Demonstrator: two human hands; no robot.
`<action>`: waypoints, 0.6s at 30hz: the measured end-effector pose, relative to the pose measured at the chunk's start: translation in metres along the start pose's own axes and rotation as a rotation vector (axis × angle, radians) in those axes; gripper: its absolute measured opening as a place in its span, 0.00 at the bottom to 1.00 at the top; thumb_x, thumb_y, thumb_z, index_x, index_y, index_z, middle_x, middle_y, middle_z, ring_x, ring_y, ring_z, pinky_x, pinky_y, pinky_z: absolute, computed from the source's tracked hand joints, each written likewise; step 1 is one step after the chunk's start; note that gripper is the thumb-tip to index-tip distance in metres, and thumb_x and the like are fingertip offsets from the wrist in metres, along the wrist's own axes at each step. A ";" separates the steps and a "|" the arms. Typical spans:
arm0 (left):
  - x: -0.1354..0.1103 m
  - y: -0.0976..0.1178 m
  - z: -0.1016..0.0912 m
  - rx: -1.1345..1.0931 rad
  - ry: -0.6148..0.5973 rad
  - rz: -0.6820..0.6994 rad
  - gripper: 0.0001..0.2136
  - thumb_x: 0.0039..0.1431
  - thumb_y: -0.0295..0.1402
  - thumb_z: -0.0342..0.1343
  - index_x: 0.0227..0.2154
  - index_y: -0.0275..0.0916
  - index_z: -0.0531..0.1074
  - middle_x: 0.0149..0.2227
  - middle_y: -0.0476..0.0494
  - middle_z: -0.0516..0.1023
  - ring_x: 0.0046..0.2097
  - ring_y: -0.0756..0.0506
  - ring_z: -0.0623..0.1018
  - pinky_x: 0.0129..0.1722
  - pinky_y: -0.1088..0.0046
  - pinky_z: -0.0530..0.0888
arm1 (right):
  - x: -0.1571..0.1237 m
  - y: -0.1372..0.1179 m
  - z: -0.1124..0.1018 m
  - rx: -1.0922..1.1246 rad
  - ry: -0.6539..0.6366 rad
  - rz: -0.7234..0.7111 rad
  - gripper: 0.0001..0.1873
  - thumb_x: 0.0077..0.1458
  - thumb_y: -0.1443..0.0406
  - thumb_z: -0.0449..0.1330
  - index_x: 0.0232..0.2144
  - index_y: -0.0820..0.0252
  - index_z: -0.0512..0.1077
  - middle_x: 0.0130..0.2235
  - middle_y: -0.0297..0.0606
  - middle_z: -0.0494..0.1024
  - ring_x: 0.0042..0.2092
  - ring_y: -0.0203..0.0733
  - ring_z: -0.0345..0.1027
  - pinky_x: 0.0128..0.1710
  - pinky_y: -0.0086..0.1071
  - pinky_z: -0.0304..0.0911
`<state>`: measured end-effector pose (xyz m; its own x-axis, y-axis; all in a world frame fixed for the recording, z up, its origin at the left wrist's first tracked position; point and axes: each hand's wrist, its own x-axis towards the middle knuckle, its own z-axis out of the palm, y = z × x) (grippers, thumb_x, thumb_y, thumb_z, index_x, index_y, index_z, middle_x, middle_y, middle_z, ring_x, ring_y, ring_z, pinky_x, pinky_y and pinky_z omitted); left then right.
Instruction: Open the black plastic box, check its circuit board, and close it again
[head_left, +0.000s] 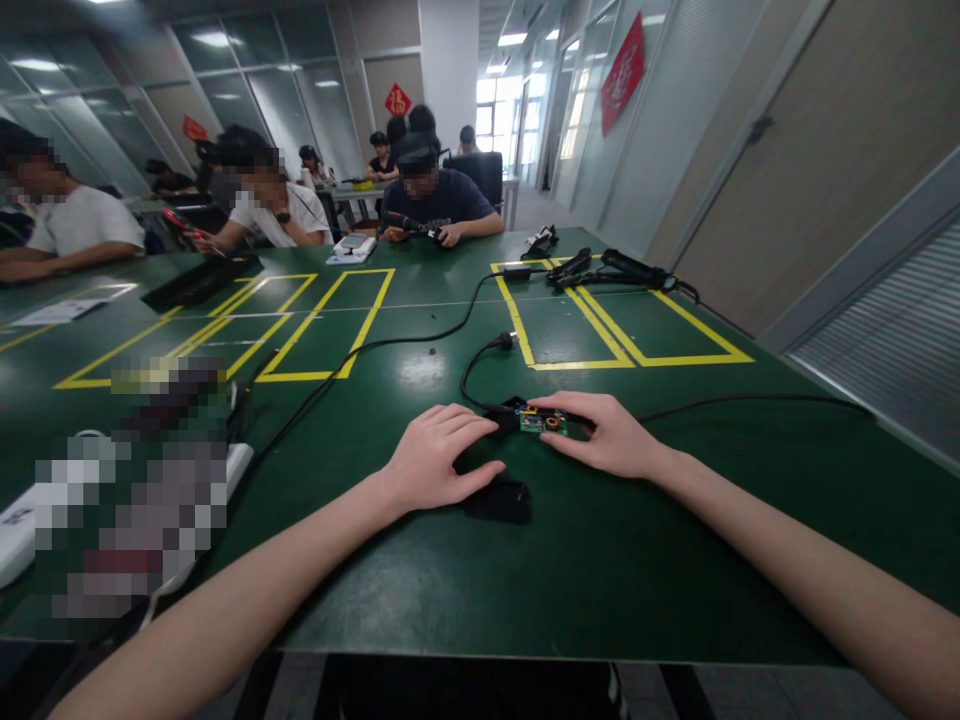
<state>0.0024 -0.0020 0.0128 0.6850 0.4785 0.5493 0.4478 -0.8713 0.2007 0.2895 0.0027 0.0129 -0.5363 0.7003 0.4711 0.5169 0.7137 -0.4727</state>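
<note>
A small green circuit board point(532, 422) with a copper coil and coloured wires lies over the middle of the table. My right hand point(604, 435) pinches its right side between thumb and fingers. Thumb and fingers of my left hand point(439, 455) are apart; its fingertips reach a black casing part point(508, 414) just left of the board. Whether they press on it I cannot tell. Below my left thumb lies a flat black cover point(501, 502). A black cord with a plug point(505, 341) curves up behind the board, and another black cable point(750, 398) runs off to the right.
Yellow tape rectangles point(585, 364) mark the green table point(480, 590). Black tools point(637, 270) lie at the far right. A long cable point(397, 343) crosses toward white power strips point(232, 470) and blurred items at left. Several people sit across the table, one holding a tool point(412, 222).
</note>
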 end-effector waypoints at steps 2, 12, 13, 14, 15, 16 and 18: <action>0.000 0.000 0.000 0.021 -0.028 -0.024 0.13 0.69 0.43 0.56 0.43 0.38 0.78 0.41 0.40 0.85 0.42 0.42 0.82 0.43 0.64 0.76 | 0.000 0.001 0.001 0.006 -0.018 0.009 0.19 0.62 0.62 0.62 0.54 0.58 0.77 0.48 0.44 0.84 0.46 0.48 0.81 0.49 0.40 0.75; -0.002 -0.001 0.005 -0.062 -0.179 0.020 0.18 0.70 0.41 0.54 0.24 0.39 0.69 0.24 0.49 0.74 0.28 0.49 0.74 0.30 0.73 0.67 | 0.000 0.002 0.003 -0.013 -0.106 0.046 0.18 0.59 0.62 0.64 0.52 0.58 0.77 0.48 0.43 0.85 0.47 0.48 0.81 0.50 0.40 0.74; -0.002 0.000 0.006 -0.075 -0.182 0.031 0.18 0.70 0.40 0.54 0.24 0.39 0.69 0.24 0.49 0.73 0.27 0.49 0.74 0.29 0.73 0.66 | 0.000 0.002 0.003 -0.008 -0.116 0.046 0.18 0.59 0.63 0.64 0.51 0.58 0.77 0.48 0.43 0.85 0.47 0.49 0.81 0.50 0.40 0.74; -0.003 0.002 0.007 -0.082 -0.171 0.043 0.18 0.70 0.39 0.53 0.24 0.39 0.68 0.23 0.50 0.73 0.27 0.50 0.74 0.29 0.73 0.66 | 0.000 0.000 0.004 0.001 -0.129 0.042 0.18 0.58 0.63 0.64 0.51 0.58 0.77 0.48 0.42 0.85 0.47 0.49 0.81 0.50 0.40 0.74; -0.003 0.003 0.008 -0.081 -0.151 0.055 0.17 0.71 0.39 0.53 0.24 0.40 0.69 0.24 0.49 0.73 0.27 0.49 0.73 0.29 0.73 0.66 | 0.000 -0.001 0.005 0.012 -0.144 0.036 0.18 0.58 0.63 0.64 0.51 0.58 0.78 0.48 0.42 0.85 0.47 0.48 0.81 0.50 0.40 0.74; -0.003 0.005 0.009 -0.073 -0.118 0.062 0.16 0.71 0.38 0.53 0.25 0.40 0.69 0.25 0.49 0.73 0.28 0.49 0.74 0.30 0.72 0.67 | 0.000 -0.004 0.007 0.027 -0.160 0.027 0.19 0.58 0.63 0.64 0.51 0.58 0.78 0.48 0.42 0.85 0.47 0.48 0.81 0.50 0.39 0.74; -0.002 0.008 0.009 -0.042 -0.039 0.050 0.13 0.70 0.39 0.53 0.29 0.40 0.71 0.29 0.46 0.76 0.32 0.47 0.76 0.33 0.70 0.69 | -0.001 -0.011 0.013 0.062 -0.193 0.001 0.18 0.59 0.62 0.64 0.52 0.57 0.78 0.48 0.42 0.85 0.46 0.47 0.81 0.50 0.38 0.74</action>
<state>0.0096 -0.0086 0.0064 0.7278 0.4376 0.5280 0.3887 -0.8975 0.2081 0.2758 -0.0053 0.0082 -0.6569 0.6817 0.3223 0.4785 0.7071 -0.5206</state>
